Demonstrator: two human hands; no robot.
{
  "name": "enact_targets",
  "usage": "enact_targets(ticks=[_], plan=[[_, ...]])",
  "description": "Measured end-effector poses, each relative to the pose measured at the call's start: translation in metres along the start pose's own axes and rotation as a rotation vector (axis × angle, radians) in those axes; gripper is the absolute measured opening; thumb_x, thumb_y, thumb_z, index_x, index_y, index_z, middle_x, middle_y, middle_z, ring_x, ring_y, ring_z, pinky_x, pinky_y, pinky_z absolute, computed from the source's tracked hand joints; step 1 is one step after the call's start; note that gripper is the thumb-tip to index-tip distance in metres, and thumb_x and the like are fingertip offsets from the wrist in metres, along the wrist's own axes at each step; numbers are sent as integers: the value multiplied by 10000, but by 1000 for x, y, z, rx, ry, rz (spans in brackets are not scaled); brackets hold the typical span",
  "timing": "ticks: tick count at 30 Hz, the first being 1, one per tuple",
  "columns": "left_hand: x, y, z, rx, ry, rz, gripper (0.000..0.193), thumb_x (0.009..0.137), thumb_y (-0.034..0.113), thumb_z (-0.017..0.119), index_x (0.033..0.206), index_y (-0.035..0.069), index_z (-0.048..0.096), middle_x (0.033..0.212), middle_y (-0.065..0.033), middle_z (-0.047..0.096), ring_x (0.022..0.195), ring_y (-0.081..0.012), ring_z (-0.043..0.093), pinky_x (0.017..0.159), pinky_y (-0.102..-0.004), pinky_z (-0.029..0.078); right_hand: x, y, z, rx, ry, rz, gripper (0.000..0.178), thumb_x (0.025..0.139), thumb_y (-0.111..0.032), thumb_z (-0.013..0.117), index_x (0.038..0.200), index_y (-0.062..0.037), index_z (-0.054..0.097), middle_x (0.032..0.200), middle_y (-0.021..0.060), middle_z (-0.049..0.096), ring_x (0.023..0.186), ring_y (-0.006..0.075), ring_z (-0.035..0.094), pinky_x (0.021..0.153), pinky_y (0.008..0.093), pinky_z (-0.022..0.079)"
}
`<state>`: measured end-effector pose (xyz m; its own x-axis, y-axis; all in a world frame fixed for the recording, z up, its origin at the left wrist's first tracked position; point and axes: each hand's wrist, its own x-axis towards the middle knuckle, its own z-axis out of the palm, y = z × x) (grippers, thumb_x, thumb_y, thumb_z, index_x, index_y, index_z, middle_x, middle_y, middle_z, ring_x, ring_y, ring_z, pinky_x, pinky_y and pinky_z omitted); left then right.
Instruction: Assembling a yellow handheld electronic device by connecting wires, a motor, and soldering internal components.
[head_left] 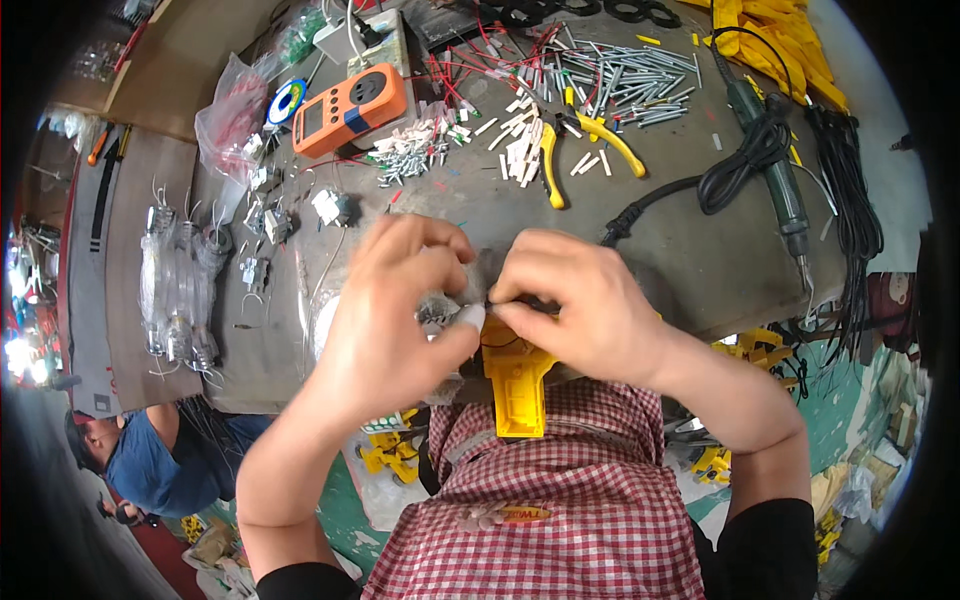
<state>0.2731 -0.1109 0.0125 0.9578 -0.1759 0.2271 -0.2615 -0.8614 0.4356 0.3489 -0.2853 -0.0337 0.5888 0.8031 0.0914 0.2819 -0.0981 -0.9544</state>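
A yellow plastic tool housing [518,395] lies at the table's near edge, in front of my apron, its hollow handle part toward me. My left hand [400,300] is curled at the left of its upper end, around a greyish, shiny part [436,308] that is mostly hidden by the fingers. My right hand [580,295] is closed in a pinch over the housing's upper end, thumb against forefinger. Something small and dark shows at those fingertips, too small to name. The two hands are close together, and they cover most of the upper housing.
Yellow-handled pliers [551,165], white sleeves [523,150] and many screws [650,85] lie beyond my hands. An orange multimeter [350,110] is at the back left. A green soldering-iron-like tool [775,170] with a black cord lies right. A person in blue [165,465] is at far left.
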Motion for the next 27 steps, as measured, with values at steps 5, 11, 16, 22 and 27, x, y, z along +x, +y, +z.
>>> enact_targets(ticks=[5,11,16,22,27], plan=[[-2,-16,6,-1064,-221,-759,120,794,91,571,784,-28,579,906,-88,614,899,-166,557,809,-279,425,-4,3,6,-65,144,-131,96,771,-64,647,804,5,589,769,113,563,696,273,597,631,358,465],[-7,-13,6,4,69,91,177,763,111,722,845,26,589,1082,-114,568,1050,-236,517,919,-361,372,1,5,-3,365,-74,93,95,777,-68,649,805,2,591,773,98,551,687,262,578,630,353,457],[-8,-10,6,-962,-211,-683,146,788,131,685,802,24,586,1061,-104,582,1024,-234,525,874,-353,405,-2,6,5,-209,175,-298,101,741,-84,659,788,-34,585,755,84,543,773,272,523,720,373,437],[-10,-14,4,197,170,186,123,667,69,671,767,67,601,1092,-126,570,1032,-245,517,888,-382,396,2,13,-1,159,13,-66,108,762,-106,662,791,-33,587,765,70,568,784,256,541,726,361,437],[-12,-11,8,-963,-159,-704,150,662,78,690,771,45,590,1099,-118,567,991,-316,524,842,-423,401,-2,0,2,-443,198,-344,110,787,-121,655,797,-25,600,780,76,589,801,260,552,728,364,444]])
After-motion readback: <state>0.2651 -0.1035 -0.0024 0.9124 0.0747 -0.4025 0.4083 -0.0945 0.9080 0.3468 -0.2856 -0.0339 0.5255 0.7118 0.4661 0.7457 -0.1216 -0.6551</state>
